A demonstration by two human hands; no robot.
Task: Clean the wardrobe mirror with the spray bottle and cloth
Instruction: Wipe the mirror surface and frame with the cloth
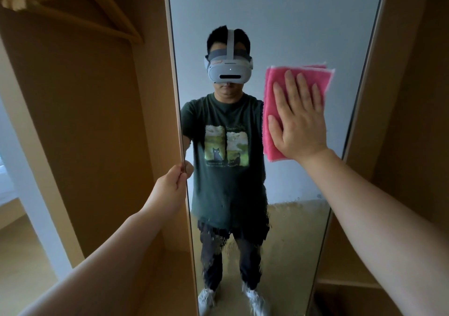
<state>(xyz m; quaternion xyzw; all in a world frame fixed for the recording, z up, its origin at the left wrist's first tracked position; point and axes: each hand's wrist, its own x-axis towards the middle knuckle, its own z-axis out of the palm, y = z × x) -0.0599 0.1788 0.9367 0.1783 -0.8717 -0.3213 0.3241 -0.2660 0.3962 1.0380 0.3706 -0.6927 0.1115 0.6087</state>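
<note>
The right hand is flat and spread wide, palm pressing the pink cloth against the mirror, up on the right side of the glass. The cloth is folded, its edges showing above the fingertips and down the left of the palm. The left hand is closed around the mirror's left edge, fingers curled in a narrow grip about halfway down the panel. Both bare forearms reach in from the near corners. The upper glass looks clear; lower down, droplets and wet streaks blur the reflection. In that reflection stands the person in a dark green printed T-shirt, dark shorts and white shoes, wearing a white headset. To the left, the open wooden wardrobe holds a wooden hanger at the top. More wooden panelling and a shelf sit to the right. The spray bottle cannot be seen.
</note>
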